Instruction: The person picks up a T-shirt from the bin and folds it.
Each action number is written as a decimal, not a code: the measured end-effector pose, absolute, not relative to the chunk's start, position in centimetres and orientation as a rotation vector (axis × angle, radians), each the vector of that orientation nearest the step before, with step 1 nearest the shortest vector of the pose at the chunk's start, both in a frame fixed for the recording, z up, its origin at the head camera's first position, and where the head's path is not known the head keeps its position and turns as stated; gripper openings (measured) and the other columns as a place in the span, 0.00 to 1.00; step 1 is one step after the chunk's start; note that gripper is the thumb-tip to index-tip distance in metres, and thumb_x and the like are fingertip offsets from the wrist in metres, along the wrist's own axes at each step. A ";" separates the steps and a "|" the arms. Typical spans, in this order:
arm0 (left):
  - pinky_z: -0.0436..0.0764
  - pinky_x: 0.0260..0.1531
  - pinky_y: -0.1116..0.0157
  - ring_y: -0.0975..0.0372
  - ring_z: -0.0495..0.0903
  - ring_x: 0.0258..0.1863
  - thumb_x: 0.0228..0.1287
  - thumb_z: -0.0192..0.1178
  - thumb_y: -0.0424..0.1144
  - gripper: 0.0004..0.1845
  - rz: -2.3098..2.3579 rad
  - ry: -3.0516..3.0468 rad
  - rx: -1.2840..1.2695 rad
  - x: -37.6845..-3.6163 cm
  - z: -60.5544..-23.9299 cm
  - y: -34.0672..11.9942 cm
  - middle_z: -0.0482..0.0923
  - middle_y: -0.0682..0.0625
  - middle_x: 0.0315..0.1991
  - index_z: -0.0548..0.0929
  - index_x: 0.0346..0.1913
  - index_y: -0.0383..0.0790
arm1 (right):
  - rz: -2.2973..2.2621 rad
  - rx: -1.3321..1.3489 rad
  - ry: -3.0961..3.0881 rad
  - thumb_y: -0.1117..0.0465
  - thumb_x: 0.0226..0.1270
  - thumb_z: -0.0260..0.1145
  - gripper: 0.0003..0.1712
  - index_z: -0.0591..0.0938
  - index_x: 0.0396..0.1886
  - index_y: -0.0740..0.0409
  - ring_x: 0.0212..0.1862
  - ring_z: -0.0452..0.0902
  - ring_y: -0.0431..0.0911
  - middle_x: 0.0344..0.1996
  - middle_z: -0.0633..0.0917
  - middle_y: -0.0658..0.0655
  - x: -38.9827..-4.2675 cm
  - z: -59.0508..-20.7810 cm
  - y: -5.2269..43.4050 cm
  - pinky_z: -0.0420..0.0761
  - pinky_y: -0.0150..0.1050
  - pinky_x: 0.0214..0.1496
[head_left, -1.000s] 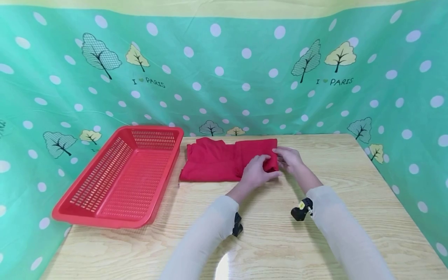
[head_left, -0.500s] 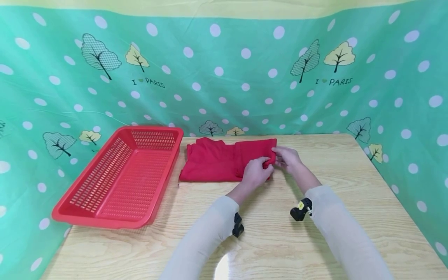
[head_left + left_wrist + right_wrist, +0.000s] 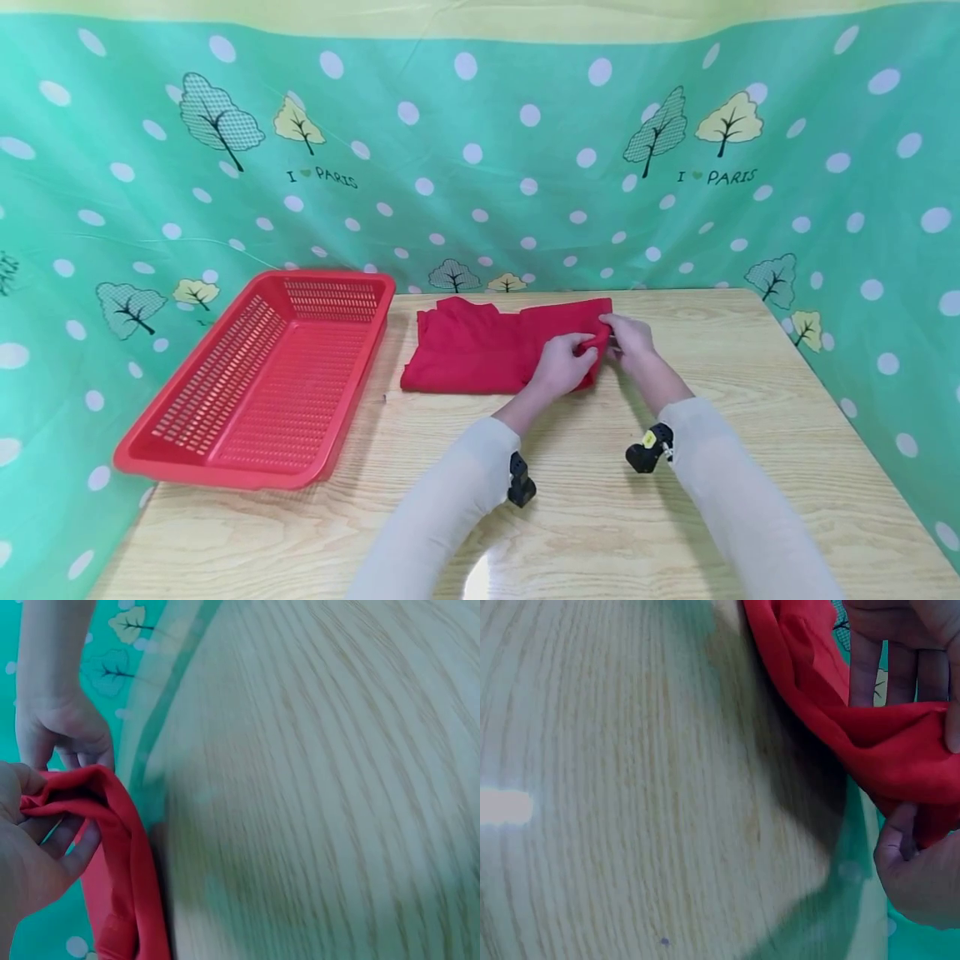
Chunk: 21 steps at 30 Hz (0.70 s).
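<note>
Folding looks like what's going on here, and I'd say it's somewhere past the middle: the red cloth (image 3: 495, 350) already lies on the wooden table (image 3: 600, 517) as a flattish layered rectangle, but its right end is bunched up between both hands, so that last bit isn't flat yet. The red basket (image 3: 255, 375) sits just left of the cloth, a little apart from it, with nothing inside as far as I can see, so if the cloth belongs in there, that part isn't done either. The left hand (image 3: 564, 367) rests on the near right corner of the cloth with its fingers curled round a fold of fabric; the left wrist view shows that clearly, a red ridge of cloth pinched in the palm. The right hand (image 3: 632, 337) is right at the far right edge, touching the left one almost, and it pinches the same raised fold between thumb and fingers, which the right wrist view backs up. So both hands grip the cloth, neither is loose. The cloth itself lies near the back of the table, close to the green dotted curtain (image 3: 480, 167), and stretches from the hands leftward toward the basket. Most of it lies flat on the table; only the end by the hands is lifted and scrunched.
</note>
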<state>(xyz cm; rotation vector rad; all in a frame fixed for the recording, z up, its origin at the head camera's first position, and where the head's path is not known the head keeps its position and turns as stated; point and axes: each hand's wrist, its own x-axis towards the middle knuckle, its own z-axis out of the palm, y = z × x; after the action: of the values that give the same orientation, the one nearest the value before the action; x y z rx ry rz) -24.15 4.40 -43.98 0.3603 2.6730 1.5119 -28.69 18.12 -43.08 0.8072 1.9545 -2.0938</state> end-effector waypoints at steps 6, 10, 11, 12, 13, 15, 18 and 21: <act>0.76 0.33 0.74 0.69 0.75 0.33 0.65 0.58 0.42 0.17 1.606 2.596 0.331 -24.2 -43.4 5.0 0.82 0.55 0.41 0.80 0.56 0.47 | -2.183 0.819 1.979 0.54 0.63 0.61 0.26 0.74 0.61 0.55 0.33 0.76 0.36 0.34 0.78 0.45 -28.6 -41.9 18.4 0.77 0.27 0.35; 0.77 0.33 0.74 0.69 0.76 0.34 0.64 0.59 0.42 0.17 1.706 2.542 0.330 -24.3 -42.8 5.1 0.83 0.53 0.43 0.80 0.56 0.45 | -2.240 0.791 2.000 0.57 0.62 0.62 0.25 0.75 0.60 0.57 0.31 0.77 0.37 0.33 0.79 0.45 -28.5 -40.7 18.2 0.78 0.27 0.32; 0.78 0.34 0.74 0.68 0.76 0.34 0.64 0.59 0.41 0.17 1.727 2.534 0.332 -24.3 -42.6 5.0 0.83 0.53 0.43 0.80 0.55 0.45 | -2.250 0.779 2.004 0.57 0.63 0.62 0.25 0.75 0.60 0.57 0.31 0.77 0.37 0.33 0.79 0.45 -28.4 -40.4 18.2 0.78 0.27 0.32; 0.78 0.34 0.73 0.68 0.77 0.34 0.63 0.60 0.41 0.18 1.747 2.525 0.333 -24.3 -42.5 4.9 0.83 0.52 0.43 0.80 0.55 0.44 | -2.259 0.763 2.004 0.56 0.63 0.62 0.26 0.75 0.61 0.57 0.31 0.77 0.37 0.33 0.79 0.45 -28.4 -40.2 18.1 0.78 0.26 0.32; 0.78 0.36 0.73 0.68 0.77 0.35 0.63 0.60 0.41 0.18 1.764 2.519 0.336 -24.3 -42.3 4.9 0.83 0.52 0.44 0.80 0.55 0.44 | -2.267 0.749 2.006 0.56 0.63 0.62 0.26 0.75 0.61 0.57 0.31 0.77 0.37 0.34 0.79 0.45 -28.3 -39.9 18.0 0.78 0.26 0.32; 0.79 0.38 0.73 0.67 0.78 0.37 0.63 0.60 0.41 0.18 1.784 2.514 0.325 -24.3 -42.0 4.6 0.83 0.52 0.45 0.80 0.56 0.44 | -2.266 0.718 2.011 0.55 0.63 0.62 0.28 0.73 0.63 0.55 0.33 0.76 0.37 0.36 0.78 0.45 -28.3 -39.4 17.9 0.78 0.26 0.32; 0.80 0.42 0.71 0.65 0.80 0.41 0.62 0.61 0.42 0.19 1.813 2.498 0.306 -24.1 -41.5 4.2 0.82 0.51 0.47 0.80 0.57 0.45 | -2.255 0.660 2.019 0.54 0.64 0.62 0.32 0.68 0.67 0.53 0.36 0.75 0.37 0.39 0.76 0.44 -28.4 -38.9 17.6 0.77 0.25 0.33; 0.80 0.44 0.69 0.64 0.81 0.42 0.62 0.61 0.41 0.19 1.861 2.472 0.280 -24.1 -41.1 3.6 0.83 0.49 0.47 0.80 0.56 0.44 | -2.267 0.614 2.016 0.54 0.64 0.62 0.33 0.66 0.68 0.52 0.36 0.74 0.37 0.39 0.76 0.44 -28.4 -38.4 17.0 0.77 0.25 0.32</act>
<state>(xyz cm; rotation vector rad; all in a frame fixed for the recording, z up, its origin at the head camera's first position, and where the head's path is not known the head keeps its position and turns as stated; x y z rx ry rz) -24.10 3.59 -41.09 0.2804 2.4724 1.8609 -28.43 17.00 -38.35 0.6143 2.0157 -2.2671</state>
